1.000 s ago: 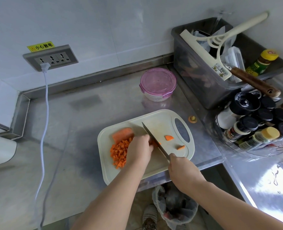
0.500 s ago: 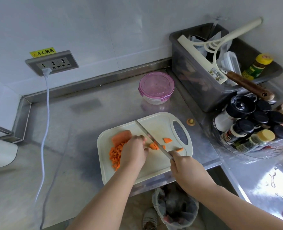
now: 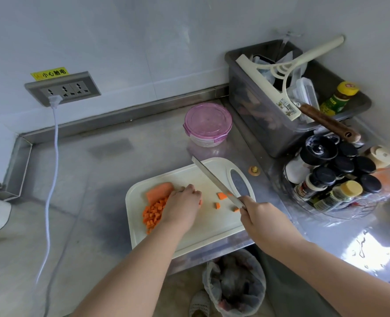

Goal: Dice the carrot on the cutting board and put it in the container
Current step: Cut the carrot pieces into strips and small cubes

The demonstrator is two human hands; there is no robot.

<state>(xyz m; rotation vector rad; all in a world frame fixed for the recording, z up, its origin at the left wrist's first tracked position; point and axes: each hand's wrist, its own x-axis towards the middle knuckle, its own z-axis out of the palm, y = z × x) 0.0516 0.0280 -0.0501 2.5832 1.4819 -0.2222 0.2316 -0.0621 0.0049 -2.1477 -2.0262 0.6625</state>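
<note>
Orange dice [image 3: 154, 212] beside left fingers [image 3: 190, 189] curled on carrot piece [image 3: 200, 201]; right fingers [image 3: 246, 202] grip knife [image 3: 214, 177].

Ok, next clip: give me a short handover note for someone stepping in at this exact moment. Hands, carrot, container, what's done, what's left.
Left hand: rests on the cutting board, fingers bent over a bit of carrot; grip unclear.
Right hand: grips the knife, blade seemingly lifted, pointing away.
Diced carrot pile lies on the board's left, the uncut carrot chunk just behind it, three loose pieces on the right.
Pink-lidded container stands behind the board, lid on.
Done: part diced.
Left: dice the chunk and loose pieces, open the container, fill it.
</note>
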